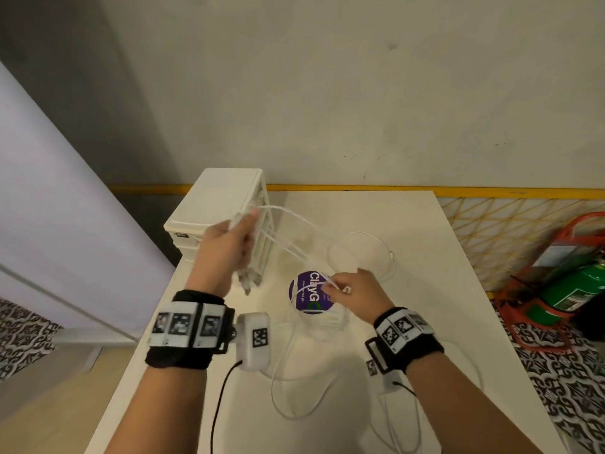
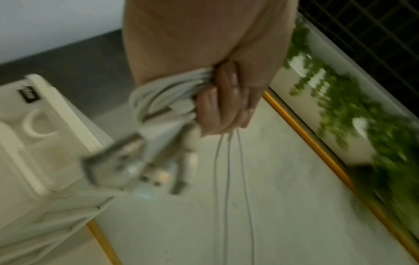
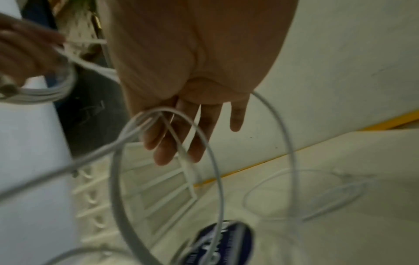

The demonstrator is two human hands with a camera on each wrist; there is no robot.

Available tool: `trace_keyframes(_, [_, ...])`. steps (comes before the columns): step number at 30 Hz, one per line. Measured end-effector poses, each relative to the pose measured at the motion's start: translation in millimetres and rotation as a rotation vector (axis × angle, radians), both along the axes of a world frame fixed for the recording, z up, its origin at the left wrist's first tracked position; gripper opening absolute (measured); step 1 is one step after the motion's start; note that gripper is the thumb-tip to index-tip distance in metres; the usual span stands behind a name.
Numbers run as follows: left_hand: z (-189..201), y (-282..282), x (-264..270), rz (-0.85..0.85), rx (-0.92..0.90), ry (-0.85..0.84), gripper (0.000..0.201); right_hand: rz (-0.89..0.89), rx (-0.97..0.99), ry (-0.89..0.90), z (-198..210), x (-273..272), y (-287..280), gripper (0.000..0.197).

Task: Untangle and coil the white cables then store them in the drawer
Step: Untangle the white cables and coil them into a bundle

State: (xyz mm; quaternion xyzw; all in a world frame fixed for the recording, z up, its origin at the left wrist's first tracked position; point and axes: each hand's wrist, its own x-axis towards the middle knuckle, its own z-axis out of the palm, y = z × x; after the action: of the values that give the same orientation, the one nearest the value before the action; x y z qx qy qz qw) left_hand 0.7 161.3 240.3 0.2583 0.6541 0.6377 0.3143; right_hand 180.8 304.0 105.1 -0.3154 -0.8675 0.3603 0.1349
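Nearest the person, slack loops of the white cables (image 1: 288,381) lay sprawled on the white table (image 1: 458,339), one running under the right forearm, so a quick lift of that arm could probably have dragged a loop toward the edge. Just beyond, the right hand (image 1: 357,290) held a thin strand over the round purple-labelled lid (image 1: 311,291); the head view suggested a thumb-and-finger pinch, but the wrist view showed the fingers (image 3: 167,148) fairly straight with the cable draped over them, so how firmly it was held could not be told, and the strand might have slipped free. Several loops crossed there, and pulling through them would likely have tightened a knot instead of clearing it. Farther left, the left hand (image 1: 229,247) was curled tight round a bunch of gathered cable turns (image 2: 163,93), with the plugs (image 2: 145,170) hanging blurred beneath the fist, just beside the white drawer unit (image 1: 216,208). Those plugs could have snagged on the unit. Strands stretched from that fist to the right hand, and hard tension might have pulled turns out of the bunch. Farthest off, one loose ring of cable (image 1: 360,253) lay flat on the table, apart from both hands. No drawer looked open, so storing was some way off.
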Motion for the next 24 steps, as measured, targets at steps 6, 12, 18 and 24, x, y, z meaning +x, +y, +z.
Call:
trace_keyframes(6, [3, -14, -30, 0.224, 0.079, -0.072, 0.031, -0.118, -0.056, -0.014, -11, 40, 27, 0.026])
trace_keyframes(12, [-3, 0, -24, 0.145, -0.095, 0.022, 0.029, -0.265, -0.209, 0.032, 20, 57, 41, 0.043])
trace_keyframes(18, [-15, 25, 20, -0.202, -0.254, 0.120, 0.037, -0.108, 0.095, 0.350, 81, 12, 13, 0.073])
trace_keyframes(24, [-7, 29, 42, -0.561, -0.198, 0.009, 0.042, 0.002, 0.180, 0.340, 63, -30, 2, 0.035])
